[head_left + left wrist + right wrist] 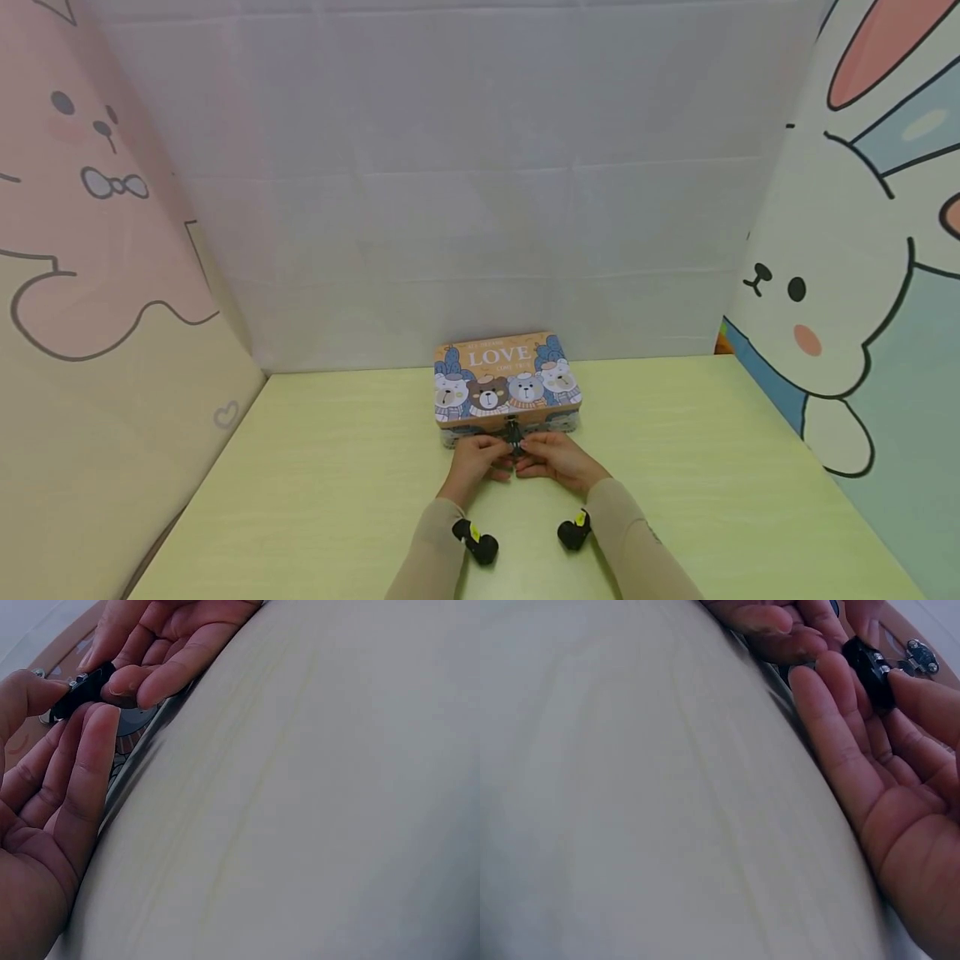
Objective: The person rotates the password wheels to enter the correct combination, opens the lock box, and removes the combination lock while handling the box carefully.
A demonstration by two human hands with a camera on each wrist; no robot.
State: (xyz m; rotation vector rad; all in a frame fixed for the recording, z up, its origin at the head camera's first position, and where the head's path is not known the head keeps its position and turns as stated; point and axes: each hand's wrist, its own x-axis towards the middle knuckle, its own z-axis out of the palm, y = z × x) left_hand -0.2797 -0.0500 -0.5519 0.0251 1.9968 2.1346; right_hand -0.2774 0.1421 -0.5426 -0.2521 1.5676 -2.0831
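Note:
A tin box with a lid showing cartoon bears and the word LOVE sits near the back of the table. At its front hangs a small black padlock, beside the silver clasp. My left hand pinches one side of the padlock between thumb and fingers. From the other side my right hand holds the same padlock with its thumb and fingers. Small silver parts show on the black body. The fingers hide part of the padlock and the box's lower front.
The pale yellow-green table stretches out around the box. Behind it hangs a white cloth. Cartoon-printed panels stand on the left and right. Black wrist cameras are strapped to both sleeves.

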